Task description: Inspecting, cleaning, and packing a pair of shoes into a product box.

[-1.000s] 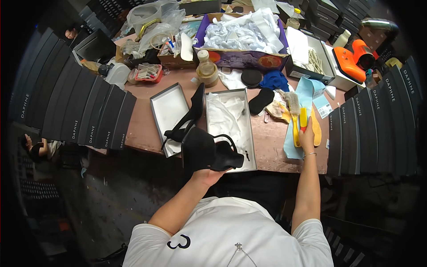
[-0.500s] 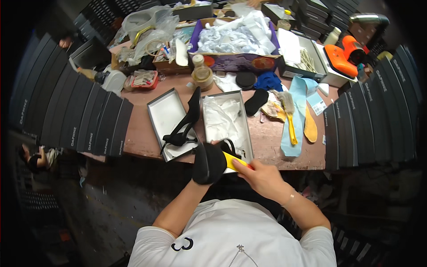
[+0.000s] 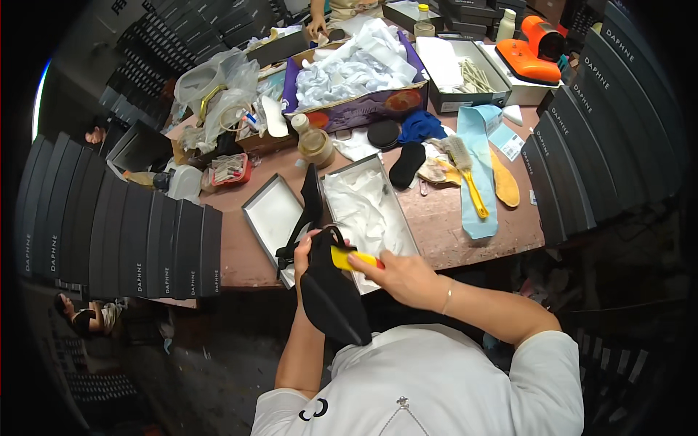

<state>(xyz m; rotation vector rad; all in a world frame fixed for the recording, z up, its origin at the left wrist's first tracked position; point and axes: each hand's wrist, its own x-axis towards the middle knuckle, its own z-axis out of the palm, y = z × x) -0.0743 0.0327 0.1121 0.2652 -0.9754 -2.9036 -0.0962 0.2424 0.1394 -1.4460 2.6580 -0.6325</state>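
Observation:
My left hand (image 3: 303, 251) grips a black shoe (image 3: 331, 301) by its strap end, its pointed toe toward my body. In my right hand (image 3: 413, 282) is a flat tool with a yellow and red handle (image 3: 349, 259); its front end is against the inside of the shoe near the strap, and its working end is hidden. A second black heeled shoe (image 3: 311, 200) rests on the white inside of a box tray (image 3: 270, 209) at the table's front. To its right lies an open shoe box (image 3: 398, 218) lined with crumpled white paper (image 3: 360, 196).
A yellow-handled brush (image 3: 472, 185) lies on light-blue sheeting (image 3: 480, 221) beside a tan insole (image 3: 504, 180). Tall stacks of dark shoe boxes (image 3: 116, 240) flank the table. A purple carton (image 3: 360, 109) of white paper stands behind, with an orange device (image 3: 534, 54) farther right. Another person's hand (image 3: 317, 27) shows at the back.
The held shoe has turned so its toe points toward me and right. My left hand's fingers have come into sight. The tool has moved left. The whole view has shifted.

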